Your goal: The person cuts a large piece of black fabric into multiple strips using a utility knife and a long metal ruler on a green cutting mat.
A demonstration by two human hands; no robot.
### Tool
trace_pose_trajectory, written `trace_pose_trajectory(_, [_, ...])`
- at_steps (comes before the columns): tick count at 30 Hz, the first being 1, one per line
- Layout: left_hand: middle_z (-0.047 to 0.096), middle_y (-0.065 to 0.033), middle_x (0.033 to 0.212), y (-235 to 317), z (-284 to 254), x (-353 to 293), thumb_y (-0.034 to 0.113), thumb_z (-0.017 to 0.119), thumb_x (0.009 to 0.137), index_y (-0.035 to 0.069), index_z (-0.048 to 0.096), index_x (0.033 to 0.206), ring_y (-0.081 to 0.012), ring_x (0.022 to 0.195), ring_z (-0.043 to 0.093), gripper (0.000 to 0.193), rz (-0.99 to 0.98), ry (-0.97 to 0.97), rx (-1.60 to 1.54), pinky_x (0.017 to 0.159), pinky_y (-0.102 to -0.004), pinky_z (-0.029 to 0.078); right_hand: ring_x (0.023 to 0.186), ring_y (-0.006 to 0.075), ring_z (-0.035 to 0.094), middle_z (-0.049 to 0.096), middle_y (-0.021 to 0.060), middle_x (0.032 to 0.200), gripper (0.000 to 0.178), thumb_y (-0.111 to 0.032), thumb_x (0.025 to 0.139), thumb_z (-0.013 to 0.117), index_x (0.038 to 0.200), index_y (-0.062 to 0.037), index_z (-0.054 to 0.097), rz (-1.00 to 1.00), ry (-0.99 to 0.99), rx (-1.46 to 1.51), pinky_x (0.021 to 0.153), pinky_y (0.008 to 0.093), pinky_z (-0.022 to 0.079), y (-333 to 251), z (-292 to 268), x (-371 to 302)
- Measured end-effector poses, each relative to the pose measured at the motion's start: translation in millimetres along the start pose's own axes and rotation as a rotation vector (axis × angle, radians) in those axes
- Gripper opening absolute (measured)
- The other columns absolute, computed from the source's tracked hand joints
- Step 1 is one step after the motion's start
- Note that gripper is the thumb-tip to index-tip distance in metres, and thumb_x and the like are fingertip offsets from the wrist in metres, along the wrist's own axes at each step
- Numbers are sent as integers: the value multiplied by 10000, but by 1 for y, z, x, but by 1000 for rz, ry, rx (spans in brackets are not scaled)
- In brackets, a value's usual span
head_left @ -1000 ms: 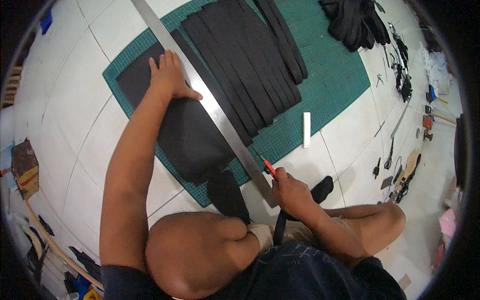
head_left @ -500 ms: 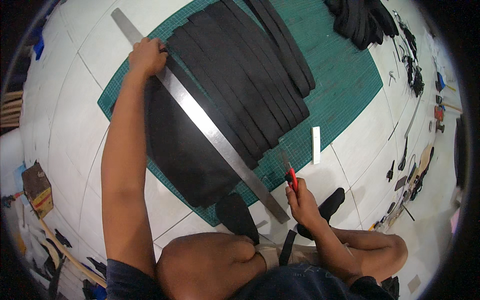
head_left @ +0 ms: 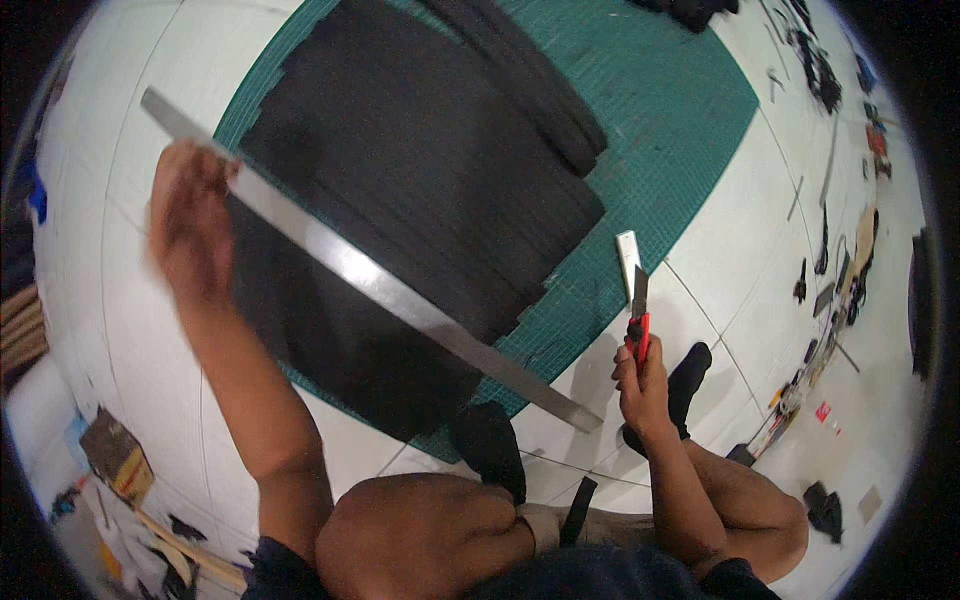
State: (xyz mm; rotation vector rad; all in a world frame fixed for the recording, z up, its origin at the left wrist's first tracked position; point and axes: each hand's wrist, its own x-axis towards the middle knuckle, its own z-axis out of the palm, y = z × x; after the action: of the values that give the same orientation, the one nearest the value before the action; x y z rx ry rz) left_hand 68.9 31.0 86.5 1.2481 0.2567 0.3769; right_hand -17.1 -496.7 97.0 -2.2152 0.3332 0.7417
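Note:
A long metal ruler (head_left: 360, 268) lies slantwise over black fabric. Near its far left end my left hand (head_left: 195, 225), blurred by motion, is closed on its edge. To the ruler's right the fabric is cut into several long strips (head_left: 420, 170) side by side; a wider dark piece (head_left: 340, 335) spreads on its left. My right hand (head_left: 643, 390) grips a red utility knife (head_left: 638, 330), blade pointing away from me, off the fabric. The blade overlaps a small white bar (head_left: 627, 255) in the view; whether they touch I cannot tell.
Beneath the fabric is a green cutting mat (head_left: 690, 130) on a white tiled floor (head_left: 740, 290). A dark bundle (head_left: 690, 12) sits at the far edge. Scattered tools and scraps (head_left: 825, 320) line the right side. A worn block (head_left: 118, 455) stands at the left.
My left hand and the ruler's far end have swung left, toward me. The knife has moved right, beside the white bar. The whole view has shifted a little.

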Motion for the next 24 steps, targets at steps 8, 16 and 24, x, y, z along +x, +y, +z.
trace_pose_trajectory(8, [503,34,570,136,192,-91,37,536,931,179,487,670,-96,466,555,301,373,-666,-838,756,-330,603,742,360,621,598,205,829,221,-219,1011,578,1135,-51,505,-294,-13,-279,674,446,476,-50,-55,79])
trace_pose_trajectory(16, [405,71,523,181,193,-116,37,378,958,193,435,596,-71,438,468,398,363,-1141,-595,1002,-381,552,841,395,633,616,215,916,229,-216,1004,581,1151,-61,501,-524,-8,-685,723,460,483,-72,-159,120])
trace_pose_trajectory(24, [676,-13,662,189,242,-129,180,592,974,85,676,996,-113,529,610,129,362,-1197,-882,663,-483,558,843,370,633,607,196,914,205,-180,996,561,1156,-61,513,-330,201,-655,748,437,481,-9,-268,46])
